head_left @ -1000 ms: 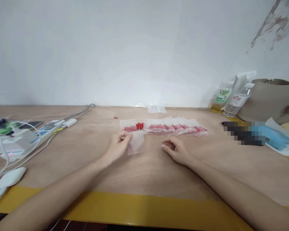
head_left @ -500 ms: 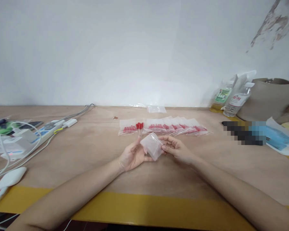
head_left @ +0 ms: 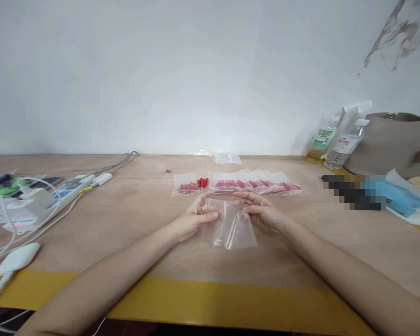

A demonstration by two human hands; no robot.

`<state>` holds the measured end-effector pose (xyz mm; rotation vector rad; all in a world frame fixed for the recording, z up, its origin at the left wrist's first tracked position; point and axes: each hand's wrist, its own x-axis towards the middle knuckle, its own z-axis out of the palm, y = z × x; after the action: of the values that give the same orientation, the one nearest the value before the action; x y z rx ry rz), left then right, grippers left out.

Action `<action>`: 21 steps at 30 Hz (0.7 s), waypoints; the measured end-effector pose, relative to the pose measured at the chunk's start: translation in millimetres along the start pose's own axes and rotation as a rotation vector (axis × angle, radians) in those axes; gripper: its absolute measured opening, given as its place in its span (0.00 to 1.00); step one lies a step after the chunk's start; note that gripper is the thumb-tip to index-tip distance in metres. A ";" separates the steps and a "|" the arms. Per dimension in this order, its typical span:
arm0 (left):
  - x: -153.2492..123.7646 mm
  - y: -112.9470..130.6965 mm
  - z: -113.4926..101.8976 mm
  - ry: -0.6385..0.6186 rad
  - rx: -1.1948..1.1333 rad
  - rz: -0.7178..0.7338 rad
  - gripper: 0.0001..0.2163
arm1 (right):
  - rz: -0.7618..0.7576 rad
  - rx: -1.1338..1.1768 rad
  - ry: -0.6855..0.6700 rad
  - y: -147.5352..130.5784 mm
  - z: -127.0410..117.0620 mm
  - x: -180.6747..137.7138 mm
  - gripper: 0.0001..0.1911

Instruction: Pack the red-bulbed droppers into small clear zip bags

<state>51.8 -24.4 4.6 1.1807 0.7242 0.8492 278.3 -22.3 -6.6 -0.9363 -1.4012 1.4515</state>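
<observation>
a small clear plastic zip bag (head_left: 233, 226) hangs just above the brown wooden table (head_left: 126, 224), spread flat because my left hand (head_left: 194, 217) and right hand (head_left: 262, 212) each pinch its top edge; just beyond lies a row of clear bags of red pieces (head_left: 238, 184).

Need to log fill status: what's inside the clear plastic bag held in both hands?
The small clear plastic bag looks empty; only the brown wooden table shows through. Its top edge is covered by the left hand and right hand.
</observation>
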 end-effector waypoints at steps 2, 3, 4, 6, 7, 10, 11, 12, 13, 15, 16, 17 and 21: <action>4.3 -2.4 -11.1 0.134 0.207 0.074 0.36 | 0.007 -0.156 0.062 0.7 -14.1 2.7 0.22; 6.1 -4.4 -17.2 0.181 0.324 0.113 0.36 | 0.003 -0.273 0.084 0.9 -21.2 3.2 0.21; 7.3 -6.5 -22.9 0.214 0.446 0.154 0.35 | -0.023 -0.420 0.095 1.1 -27.6 3.1 0.19; 7.6 -9.5 -31.5 0.243 0.697 0.232 0.27 | -0.171 -0.782 0.156 1.2 -36.0 1.1 0.16; 6.9 -9.8 -33.8 0.236 0.818 0.276 0.22 | -0.264 -0.958 0.197 1.1 -37.3 -0.4 0.14; 4.2 -5.2 -34.8 0.109 1.075 0.401 0.09 | -0.473 -1.280 0.270 1.7 -29.6 -5.2 0.10; 4.0 -2.8 -34.4 0.054 1.114 0.433 0.09 | -0.501 -1.299 0.248 2.6 -24.2 -6.3 0.10; 4.2 -0.7 -34.1 0.003 1.135 0.459 0.09 | -0.513 -1.292 0.208 4.0 -18.2 -7.0 0.10; 5.0 0.9 -34.3 -0.042 1.146 0.476 0.10 | -0.514 -1.279 0.158 5.8 -12.2 -7.4 0.12; 7.6 2.3 -36.2 -0.103 1.162 0.491 0.12 | -0.503 -1.272 0.059 9.9 -2.1 -7.4 0.16; 8.9 2.1 -37.7 -0.119 1.169 0.496 0.13 | -0.485 -1.273 0.006 11.7 1.3 -7.2 0.19; 10.1 1.5 -39.3 -0.127 1.175 0.500 0.13 | -0.463 -1.272 -0.041 13.2 3.4 -7.0 0.22; 12.0 -1.2 -43.7 -0.160 1.250 0.550 0.14 | -0.375 -1.221 -0.173 14.2 0.9 -6.6 0.28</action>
<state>21.1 6.7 -7.4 2.6207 0.8143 0.6946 278.3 -28.4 -21.1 -1.1429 -2.4825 0.2781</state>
